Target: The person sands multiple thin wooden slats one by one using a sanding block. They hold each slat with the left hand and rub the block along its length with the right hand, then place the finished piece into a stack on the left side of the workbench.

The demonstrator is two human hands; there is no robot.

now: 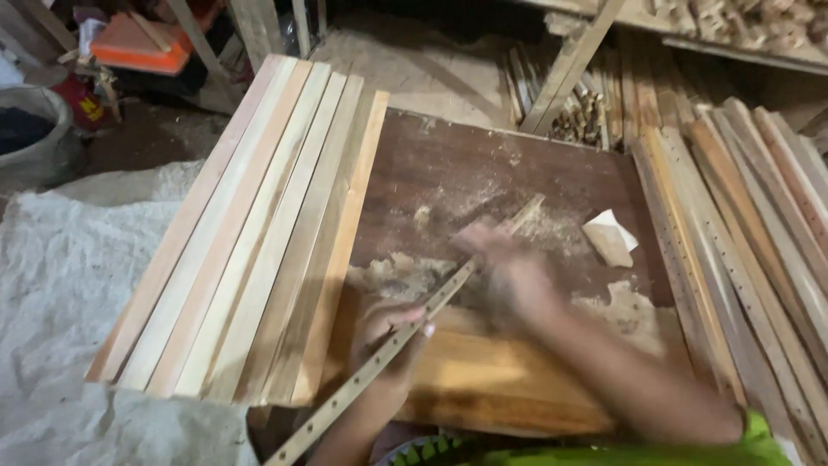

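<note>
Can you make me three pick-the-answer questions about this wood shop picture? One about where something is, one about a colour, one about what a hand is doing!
1. Where do the flat planks lie?
A. left of the hands
B. on the shelf
C. under the table

2. What colour is the sleeve?
A. red
B. green
C. white

3. What is the left hand doing?
A. resting open
B. holding the holed strip
C. pointing up

Answers: 1 A, they cover the table's left side. 2 B, bright green at the right arm. 3 B, its fingers wrap the strip; the right hand is blurred on it.
</note>
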